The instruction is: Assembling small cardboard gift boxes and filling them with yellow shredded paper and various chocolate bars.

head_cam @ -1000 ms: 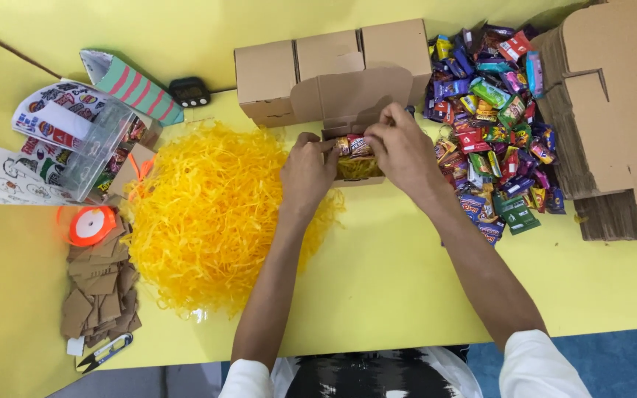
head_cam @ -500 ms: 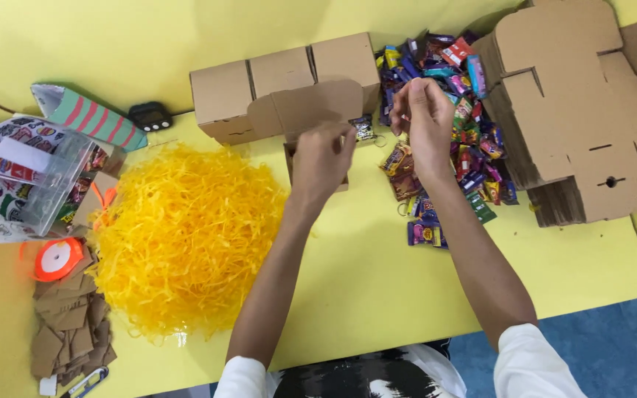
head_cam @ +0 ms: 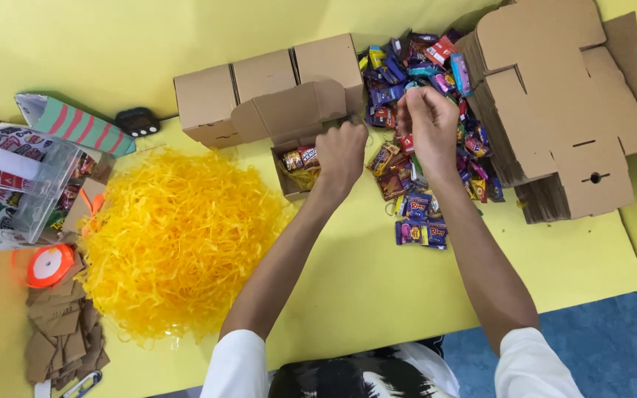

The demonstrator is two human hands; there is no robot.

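Note:
A small open cardboard box (head_cam: 294, 186) sits on the yellow table, holding a few wrapped candies (head_cam: 298, 158) on yellow paper shred. My left hand (head_cam: 340, 151) is curled into a fist on the box's right edge. To its right, my right hand (head_cam: 429, 118) hovers over a heap of wrapped candies (head_cam: 414, 199), fingers pinched together on a small candy, most of it hidden by the fingers. The box's flap (head_cam: 289, 110) stands open behind it.
A big mound of yellow paper shred (head_cam: 178, 236) lies left of the box. Closed small boxes (head_cam: 259, 77) line the back; flat box blanks (head_cam: 562, 110) are stacked at right. At far left lie an orange ribbon spool (head_cam: 49, 264), brown paper pieces (head_cam: 60, 332) and a clear sticker container (head_cam: 31, 188).
My right hand has left the small box and moved right over the candy heap. My left hand has stayed at the box. The view has shifted, so everything sits lower in frame.

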